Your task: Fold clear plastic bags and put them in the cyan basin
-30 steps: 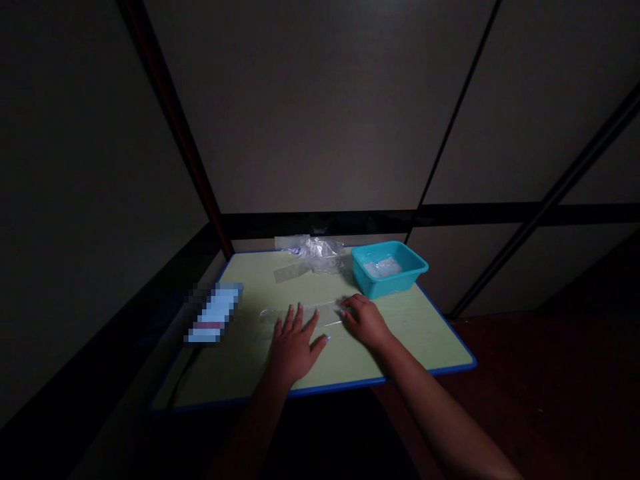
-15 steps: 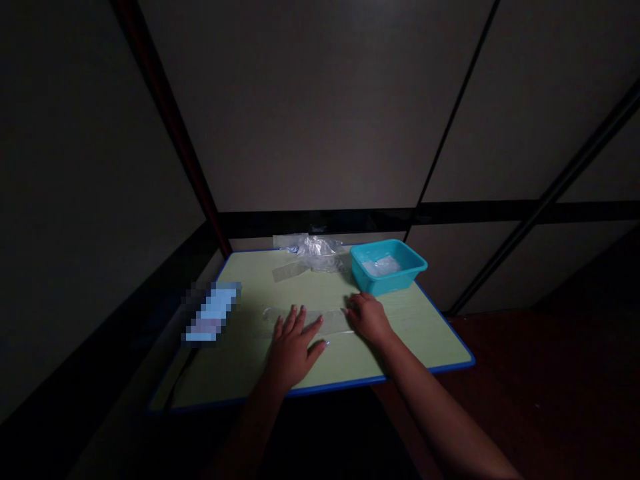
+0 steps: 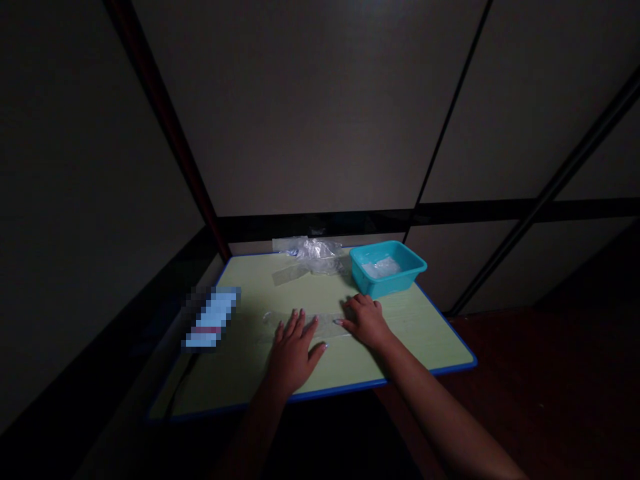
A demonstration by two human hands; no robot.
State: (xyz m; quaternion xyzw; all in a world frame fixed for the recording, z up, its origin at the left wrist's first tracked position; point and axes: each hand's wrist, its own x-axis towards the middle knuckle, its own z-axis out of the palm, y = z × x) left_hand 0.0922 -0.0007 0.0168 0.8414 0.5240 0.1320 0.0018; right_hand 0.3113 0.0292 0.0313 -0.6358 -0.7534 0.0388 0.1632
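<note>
A clear plastic bag (image 3: 327, 325) lies flat on the pale green table (image 3: 425, 333), stretching sideways under both hands. My left hand (image 3: 294, 353) rests on its left part, open, with the fingers spread and pointing away from me. My right hand (image 3: 367, 320) is at the right end of the bag, palm down. Its thumb reaches left across the plastic, apart from the other fingers, which bend slightly. How far the bag runs beneath that hand is hidden.
A turquoise plastic basket (image 3: 387, 285) stands at the back right with clear plastic inside. Crumpled clear plastic bags (image 3: 317, 257) lie at the back edge. On the left is a blurred-out phone-like screen (image 3: 214, 317). Dark panelled walls rise behind the table.
My right thumb has moved out to the left over the bag, away from the fingers. My left hand stays nearly in place. The bag still lies flat.
</note>
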